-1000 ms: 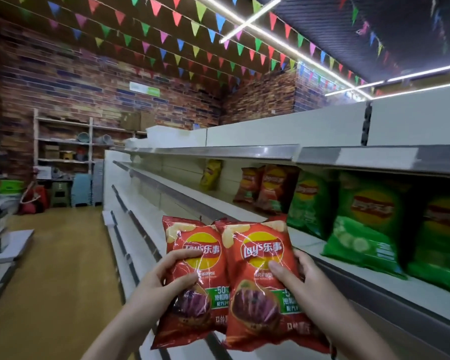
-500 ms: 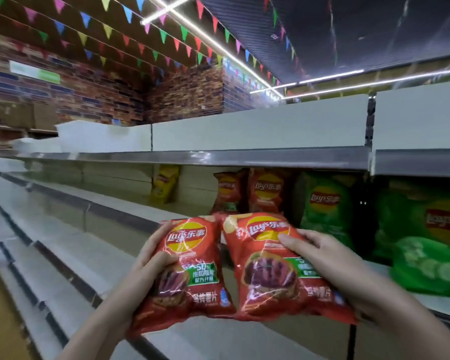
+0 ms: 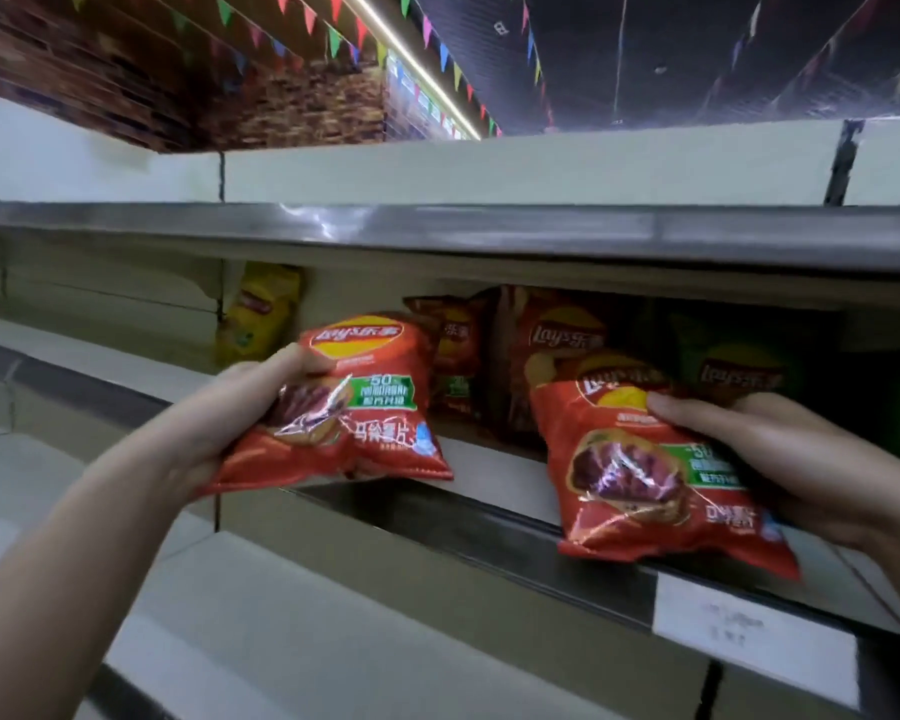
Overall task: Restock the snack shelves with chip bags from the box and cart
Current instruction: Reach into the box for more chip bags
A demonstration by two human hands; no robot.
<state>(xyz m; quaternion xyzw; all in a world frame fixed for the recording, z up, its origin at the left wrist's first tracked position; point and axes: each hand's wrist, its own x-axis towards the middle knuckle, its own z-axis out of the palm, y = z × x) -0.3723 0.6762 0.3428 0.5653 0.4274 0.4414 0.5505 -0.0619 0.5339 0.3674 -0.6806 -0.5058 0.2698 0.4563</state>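
Observation:
My left hand (image 3: 230, 407) grips a red chip bag (image 3: 354, 407) by its left edge, held in the air in front of the shelf. My right hand (image 3: 780, 454) grips a second red chip bag (image 3: 645, 475) by its upper right side, its lower end over the front lip of the second shelf (image 3: 489, 532). Behind them, two red chip bags (image 3: 541, 345) stand upright on that shelf. A yellow bag (image 3: 261, 309) stands further left, and green bags (image 3: 749, 366) stand to the right in shadow.
The top shelf's metal edge (image 3: 437, 231) runs just above the stocked row. Lower shelves (image 3: 261, 615) step out toward me below. A white price label (image 3: 749, 631) sits on the shelf lip at right. The shelf stretch left of the yellow bag holds nothing.
The two bags, held side by side before, have moved apart and closer to the shelf. The right one now reaches the shelf lip in front of the standing red bags. My view has turned toward the shelf.

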